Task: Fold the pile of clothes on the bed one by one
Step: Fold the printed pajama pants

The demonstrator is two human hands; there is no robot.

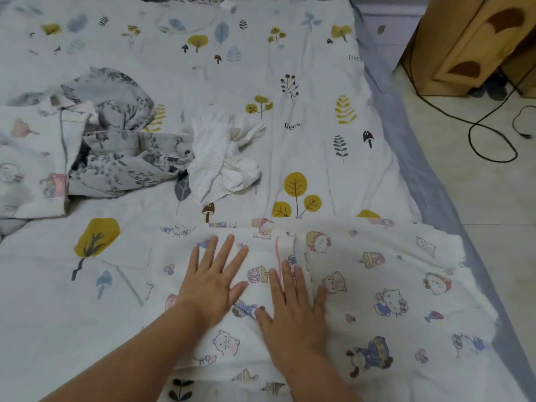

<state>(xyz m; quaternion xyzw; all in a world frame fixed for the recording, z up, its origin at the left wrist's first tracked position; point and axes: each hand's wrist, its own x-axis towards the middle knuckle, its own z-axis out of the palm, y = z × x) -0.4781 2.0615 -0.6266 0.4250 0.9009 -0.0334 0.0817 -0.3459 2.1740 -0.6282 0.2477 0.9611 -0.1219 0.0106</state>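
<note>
A white garment with cartoon prints (377, 285) lies spread flat on the near part of the bed. My left hand (213, 278) presses flat on its left part, fingers straight and spread. My right hand (293, 309) lies flat beside it, just to the right, fingers straight along a pink seam. Further back at the left sits the pile: a grey floral garment (116, 134), a crumpled white dotted garment (223, 158) and a cartoon-print piece (32, 161) at the left edge.
The bed sheet (261, 68) is white with yellow trees and leaves; a grey under-sheet (429, 184) shows along its right edge. On the tiled floor to the right lie black cables (490, 132) near a wooden cabinet (470, 42).
</note>
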